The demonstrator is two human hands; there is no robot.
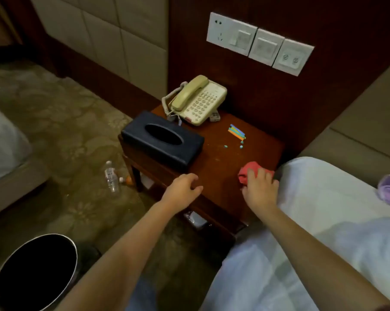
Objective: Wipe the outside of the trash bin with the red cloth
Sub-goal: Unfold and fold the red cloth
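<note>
Two hands over nightstand (221,158) | right hand (260,188) grips red cloth (249,172) | left hand (181,187) loose, empty, nearer trash bin (75,250), lower-left.

bare forearms (126,243), bare left hand (182,187) and right hand (260,187), bluish trouser fabric (142,292) below
</note>
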